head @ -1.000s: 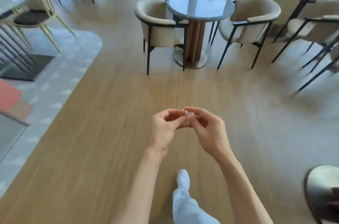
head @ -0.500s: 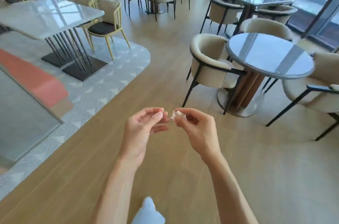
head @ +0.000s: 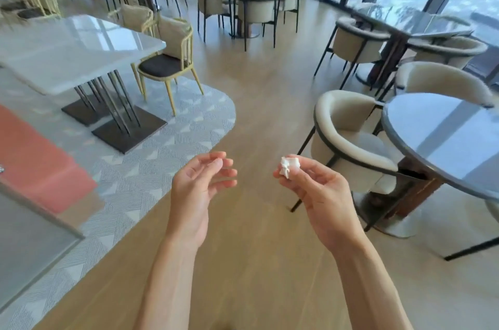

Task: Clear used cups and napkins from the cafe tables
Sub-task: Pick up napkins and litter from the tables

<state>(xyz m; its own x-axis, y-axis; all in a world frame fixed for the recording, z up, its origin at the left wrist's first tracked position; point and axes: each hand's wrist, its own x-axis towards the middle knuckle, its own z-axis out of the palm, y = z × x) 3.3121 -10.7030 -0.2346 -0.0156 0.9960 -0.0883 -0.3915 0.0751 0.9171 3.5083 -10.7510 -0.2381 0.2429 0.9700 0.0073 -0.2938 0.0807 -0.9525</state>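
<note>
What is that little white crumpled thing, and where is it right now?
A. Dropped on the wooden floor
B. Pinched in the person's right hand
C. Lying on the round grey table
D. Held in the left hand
B: the crumpled white napkin sits pinched at the fingertips of the right hand, while the left hand holds nothing.

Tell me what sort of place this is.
Likely a cafe seating area: round dark glossy tables ringed by cream tub chairs, a long white marble-look table, and a crumpled white napkin pinched in the right hand.
</note>
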